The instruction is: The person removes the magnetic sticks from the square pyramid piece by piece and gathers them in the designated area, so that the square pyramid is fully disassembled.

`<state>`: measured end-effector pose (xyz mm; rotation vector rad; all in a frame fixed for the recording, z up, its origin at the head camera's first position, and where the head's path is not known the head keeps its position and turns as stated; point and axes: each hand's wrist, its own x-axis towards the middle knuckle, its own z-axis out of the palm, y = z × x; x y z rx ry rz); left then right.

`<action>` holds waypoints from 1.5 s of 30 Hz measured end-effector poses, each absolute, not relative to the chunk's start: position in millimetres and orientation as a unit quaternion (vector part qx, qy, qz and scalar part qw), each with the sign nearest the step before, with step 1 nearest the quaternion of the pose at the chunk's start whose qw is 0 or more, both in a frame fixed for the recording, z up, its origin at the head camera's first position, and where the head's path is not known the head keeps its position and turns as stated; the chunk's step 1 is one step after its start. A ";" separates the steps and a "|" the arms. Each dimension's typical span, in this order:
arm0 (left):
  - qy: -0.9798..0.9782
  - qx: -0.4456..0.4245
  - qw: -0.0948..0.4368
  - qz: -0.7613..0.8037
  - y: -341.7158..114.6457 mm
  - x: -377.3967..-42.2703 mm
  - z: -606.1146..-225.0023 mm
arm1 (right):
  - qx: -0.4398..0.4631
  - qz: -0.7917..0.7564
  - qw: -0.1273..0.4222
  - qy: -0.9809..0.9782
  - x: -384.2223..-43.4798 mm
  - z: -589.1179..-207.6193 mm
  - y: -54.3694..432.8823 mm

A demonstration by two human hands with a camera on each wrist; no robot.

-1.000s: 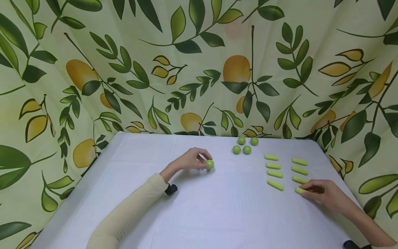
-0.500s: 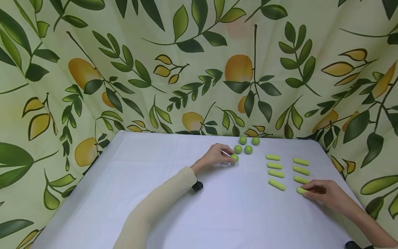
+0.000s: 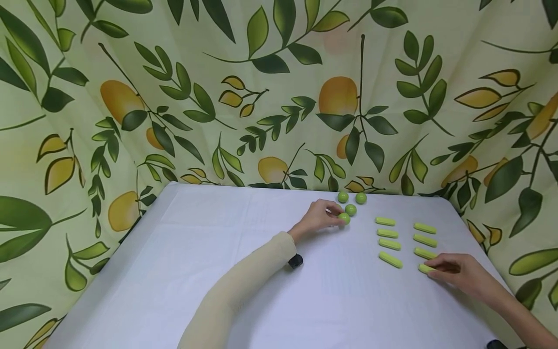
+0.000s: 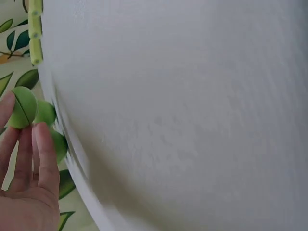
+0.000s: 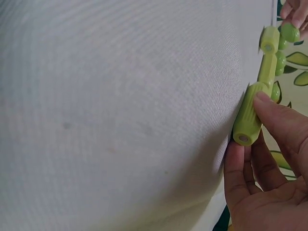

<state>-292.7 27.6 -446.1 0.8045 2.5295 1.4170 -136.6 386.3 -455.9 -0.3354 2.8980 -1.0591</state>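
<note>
My left hand [image 3: 320, 215] pinches a small green ball [image 3: 344, 219] between thumb and fingertips, at the back of the table. In the left wrist view a thin seam line crosses this ball [image 4: 23, 107]. Right beside it sit more green balls [image 3: 350, 210], one of them hidden behind the hand in the head view. On the right, my right hand [image 3: 466, 276] pinches the nearest light-green ribbed stick [image 3: 425, 268] of the right column. The right wrist view shows my thumb along this stick [image 5: 249, 118], which has a small grey dot in its end.
Two columns of light-green sticks lie on the right; the left column [image 3: 389, 244] has its front stick set at a slant. Two green balls [image 3: 361, 198] stand near the table's back edge. A white cloth [image 3: 244, 232] covers the table, and a leaf-patterned curtain [image 3: 287, 87] hangs behind.
My left hand has carried the green ball to the right and back, up to the group of balls. The right hand has stayed at the front stick. The view has shifted slightly.
</note>
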 end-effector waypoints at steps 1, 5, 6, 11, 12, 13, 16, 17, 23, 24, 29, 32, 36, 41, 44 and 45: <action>0.840 0.264 0.068 0.469 29.3 -292.4 -446.6 | -0.110 -0.342 0.016 0.933 -136.2 -456.4 386.4; 0.843 0.252 0.077 0.468 33.1 -291.9 -450.3 | -0.114 -0.347 0.012 0.931 -135.7 -457.9 386.8; 0.844 0.251 0.079 0.467 33.6 -291.9 -451.4 | -0.115 -0.347 0.012 0.931 -135.7 -458.0 386.8; 0.844 0.250 0.079 0.467 34.5 -292.5 -456.2 | -0.110 -0.341 0.018 0.933 -135.5 -457.1 386.5; 0.844 0.249 0.078 0.467 34.5 -292.3 -456.5 | -0.110 -0.341 0.017 0.934 -135.5 -457.0 386.2; 0.845 0.248 0.077 0.467 34.6 -292.3 -456.7 | -0.109 -0.341 0.017 0.934 -135.5 -456.9 386.1; 0.848 0.244 0.076 0.465 34.6 -291.9 -456.7 | -0.111 -0.342 0.015 0.933 -135.8 -457.1 386.0; 0.848 0.244 0.076 0.465 34.7 -291.9 -456.6 | -0.112 -0.343 0.015 0.933 -135.9 -457.2 386.1; 0.849 0.244 0.073 0.462 35.5 -290.6 -453.4 | -0.116 -0.340 0.011 0.933 -136.3 -458.3 386.9; 0.850 0.243 0.074 0.462 35.6 -290.3 -452.7 | -0.117 -0.340 0.012 0.933 -136.3 -458.5 387.1; 0.853 0.241 0.077 0.456 35.7 -288.1 -449.1 | -0.121 -0.342 0.010 0.932 -136.7 -459.1 387.9; 0.856 0.241 0.079 0.450 35.7 -286.3 -447.5 | -0.122 -0.342 0.009 0.932 -136.8 -459.5 388.3; 0.853 0.242 0.087 0.454 33.9 -284.9 -446.0 | -0.121 -0.342 0.007 0.932 -136.7 -459.2 388.1; 0.849 0.242 0.093 0.461 29.1 -286.0 -447.1 | -0.118 -0.339 0.009 0.933 -137.0 -457.9 388.2; 0.849 0.240 0.093 0.461 26.2 -286.7 -447.5 | -0.115 -0.338 0.012 0.934 -137.5 -457.7 388.4; 0.850 0.240 0.092 0.460 25.0 -286.9 -447.3 | -0.113 -0.339 0.015 0.934 -137.8 -457.6 388.5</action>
